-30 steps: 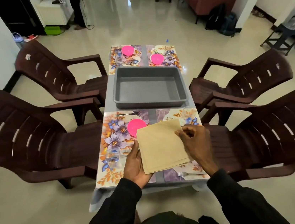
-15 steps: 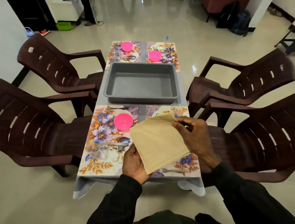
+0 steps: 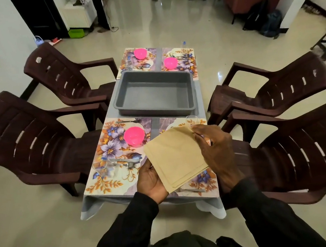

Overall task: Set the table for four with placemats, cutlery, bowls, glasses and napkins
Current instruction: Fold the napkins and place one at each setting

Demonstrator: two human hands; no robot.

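Presently: left hand [image 3: 150, 181] grips from beneath the near edge of a stack of tan square paper napkins [image 3: 174, 158], steadying it; pink round plastic bowl [image 3: 134, 136] just beyond. Right hand [image 3: 216, 149] pinches the stack's far corner, apparently to peel off one sheet.

Your left hand [image 3: 150, 183] grips a stack of tan napkins [image 3: 173, 161] at its near left corner, and your right hand [image 3: 216, 151] pinches the far corner of the top sheet. The stack is held above the near right placemat [image 3: 201, 181]. On the near left placemat [image 3: 109, 148] sit a pink bowl [image 3: 134, 136], a clear glass [image 3: 102, 168] and some cutlery [image 3: 126, 164]. A grey tray [image 3: 156, 107] lies in the middle of the worktop [image 3: 199, 98]. Two more pink bowls [image 3: 140, 53] rest on the far placemats.
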